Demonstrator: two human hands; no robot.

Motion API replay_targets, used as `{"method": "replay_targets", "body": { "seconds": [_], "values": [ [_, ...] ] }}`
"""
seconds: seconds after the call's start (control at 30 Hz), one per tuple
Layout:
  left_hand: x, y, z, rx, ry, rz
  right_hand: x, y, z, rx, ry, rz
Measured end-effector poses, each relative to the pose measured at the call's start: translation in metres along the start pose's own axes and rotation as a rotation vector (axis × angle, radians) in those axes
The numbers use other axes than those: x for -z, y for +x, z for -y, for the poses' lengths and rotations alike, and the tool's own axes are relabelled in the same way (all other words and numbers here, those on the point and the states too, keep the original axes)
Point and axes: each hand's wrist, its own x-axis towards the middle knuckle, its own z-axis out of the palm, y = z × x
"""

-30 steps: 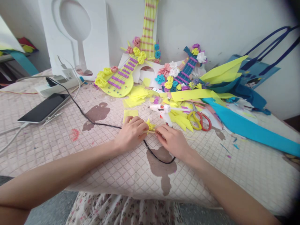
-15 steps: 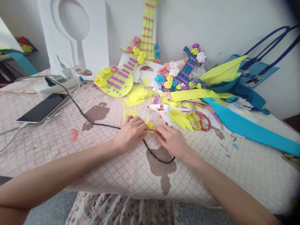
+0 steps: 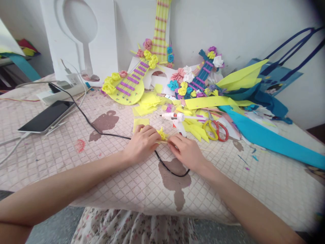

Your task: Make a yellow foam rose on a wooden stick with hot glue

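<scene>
My left hand [image 3: 144, 142] and my right hand [image 3: 186, 150] face each other low over the table. Both have their fingers closed on a thin pale stick [image 3: 163, 142], whose tip pokes out beyond the right hand. A crumpled yellow paper piece [image 3: 161, 133] shows between the hands, just above the stick; whether it is fixed to the stick I cannot tell. Under both hands runs a black cord [image 3: 169, 171]. Just beyond them lie a white glue gun [image 3: 175, 117] and a yellow paper square [image 3: 140, 124].
Scissors [image 3: 215, 131] with yellow and red handles lie right, beside paper scraps and a blue paper strip [image 3: 269, 140]. Behind stand a yellow paper guitar [image 3: 129, 91] and a blue one [image 3: 203, 76] with paper flowers. A phone [image 3: 47, 117] and a power strip [image 3: 63, 91] are left.
</scene>
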Motion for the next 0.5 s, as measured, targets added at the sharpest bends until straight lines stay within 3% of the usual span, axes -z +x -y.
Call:
{"method": "replay_targets", "body": {
  "seconds": [0.5],
  "values": [
    [-0.001,-0.0004,0.0018,-0.004,-0.043,-0.014,-0.0006,0.0004,-0.0012,-0.008,0.03,0.004]
  ]
}}
